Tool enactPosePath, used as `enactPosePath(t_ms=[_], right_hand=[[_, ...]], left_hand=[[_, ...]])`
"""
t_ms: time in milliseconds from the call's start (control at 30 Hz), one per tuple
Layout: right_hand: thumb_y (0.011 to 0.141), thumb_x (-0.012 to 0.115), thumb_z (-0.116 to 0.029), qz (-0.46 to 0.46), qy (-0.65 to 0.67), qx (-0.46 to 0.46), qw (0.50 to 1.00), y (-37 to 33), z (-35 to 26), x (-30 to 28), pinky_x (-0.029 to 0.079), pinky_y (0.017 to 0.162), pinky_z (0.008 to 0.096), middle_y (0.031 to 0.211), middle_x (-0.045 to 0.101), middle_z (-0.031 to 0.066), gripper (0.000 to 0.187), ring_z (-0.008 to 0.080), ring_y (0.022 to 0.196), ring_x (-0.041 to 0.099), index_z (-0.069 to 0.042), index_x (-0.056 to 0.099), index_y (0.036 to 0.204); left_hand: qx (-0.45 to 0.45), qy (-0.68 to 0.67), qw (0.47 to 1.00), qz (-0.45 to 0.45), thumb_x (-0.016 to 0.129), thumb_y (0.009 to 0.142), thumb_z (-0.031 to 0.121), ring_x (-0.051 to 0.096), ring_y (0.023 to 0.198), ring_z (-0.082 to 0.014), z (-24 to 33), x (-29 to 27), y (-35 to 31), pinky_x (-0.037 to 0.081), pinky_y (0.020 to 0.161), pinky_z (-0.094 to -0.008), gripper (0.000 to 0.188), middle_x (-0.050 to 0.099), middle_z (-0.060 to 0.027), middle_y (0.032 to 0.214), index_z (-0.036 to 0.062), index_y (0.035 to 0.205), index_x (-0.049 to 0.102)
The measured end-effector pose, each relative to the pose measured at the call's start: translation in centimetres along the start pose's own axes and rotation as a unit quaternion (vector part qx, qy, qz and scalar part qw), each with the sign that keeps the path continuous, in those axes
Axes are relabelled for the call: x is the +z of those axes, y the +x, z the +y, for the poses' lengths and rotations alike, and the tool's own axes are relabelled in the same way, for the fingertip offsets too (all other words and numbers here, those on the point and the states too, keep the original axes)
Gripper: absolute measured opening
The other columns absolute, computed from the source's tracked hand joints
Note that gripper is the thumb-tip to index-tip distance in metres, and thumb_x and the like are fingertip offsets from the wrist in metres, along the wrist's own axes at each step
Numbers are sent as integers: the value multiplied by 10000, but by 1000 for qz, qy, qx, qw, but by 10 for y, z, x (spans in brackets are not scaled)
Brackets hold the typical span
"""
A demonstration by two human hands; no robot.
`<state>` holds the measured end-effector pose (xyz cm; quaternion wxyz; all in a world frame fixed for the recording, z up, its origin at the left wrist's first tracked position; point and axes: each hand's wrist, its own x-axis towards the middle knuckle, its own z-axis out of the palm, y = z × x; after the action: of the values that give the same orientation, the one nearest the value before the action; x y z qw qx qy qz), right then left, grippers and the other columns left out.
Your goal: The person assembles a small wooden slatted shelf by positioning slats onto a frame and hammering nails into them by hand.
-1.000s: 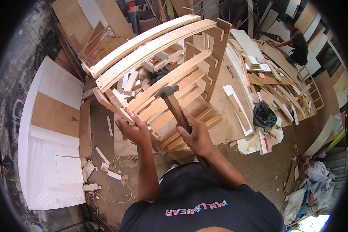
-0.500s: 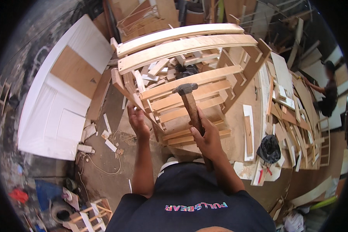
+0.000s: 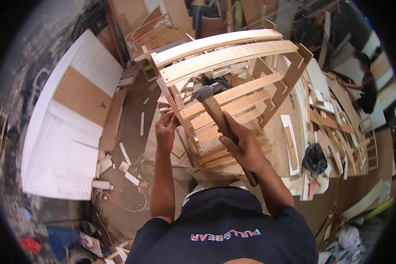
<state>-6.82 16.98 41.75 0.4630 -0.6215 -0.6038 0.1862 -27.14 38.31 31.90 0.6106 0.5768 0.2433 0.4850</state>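
Before me stands a wooden shelf-like frame [image 3: 231, 95] with stepped side boards and several pale slats across it. My right hand [image 3: 247, 147] is wrapped round the handle of a hammer [image 3: 217, 111], whose dark metal head is raised over the slats near the frame's left side. At the outer face of the left side board [image 3: 175, 102], my left hand [image 3: 166, 126] has its fingers pinched together close to the wood. Whatever those fingers hold, if anything, is too small to make out.
A large white panel [image 3: 59, 152] with a brown section leans on the left. Offcuts and a cord [image 3: 130, 207] lie on the floor beside it. At right are stacked boards [image 3: 334, 125], a black plastic bag [image 3: 314, 158] and red-handled pliers [image 3: 310, 187]. Another person [image 3: 366, 86] works beyond.
My left hand has gone from loosely spread to pinched at the left side board. The hammer has tilted, its head shifting slightly left. The frame appears further right in view.
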Motion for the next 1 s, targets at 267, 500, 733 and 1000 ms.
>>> enactPosePath(t_ms=[267,500,733,1000], right_hand=[[995,704,-120,1,-64,42,997,1,-39,26,528,971,463,1245,678,306,689,473,1158,669,-12,402,1604],[1012,706,-187,-57,-178,68,980,18,-69,25,536,899,436,1139,712,241,673,421,1034,700,-31,427,1605],[1023,695,-183,-60,-189,41,979,33,-78,25,538,919,456,1160,717,267,612,425,1059,714,-16,472,1568],[1015,693,-166,-78,-175,94,977,39,-91,25,534,944,472,1181,711,304,565,452,1110,710,3,517,1525]], left_hand=[[-59,-106,986,-111,688,1045,97,743,945,-166,-1,-14,26,679,795,-332,223,703,-61,1095,-58,1199,733],[-90,-149,983,-61,722,1021,102,766,839,-177,-11,-4,21,672,741,-332,196,788,-90,1010,-44,1150,749],[-56,-162,984,-53,768,991,109,726,901,-120,-29,1,17,663,690,-246,211,659,-23,1103,17,1179,796],[-27,-154,987,-31,764,991,96,723,886,-119,-30,3,16,667,683,-244,179,652,-29,1085,28,1150,807]])
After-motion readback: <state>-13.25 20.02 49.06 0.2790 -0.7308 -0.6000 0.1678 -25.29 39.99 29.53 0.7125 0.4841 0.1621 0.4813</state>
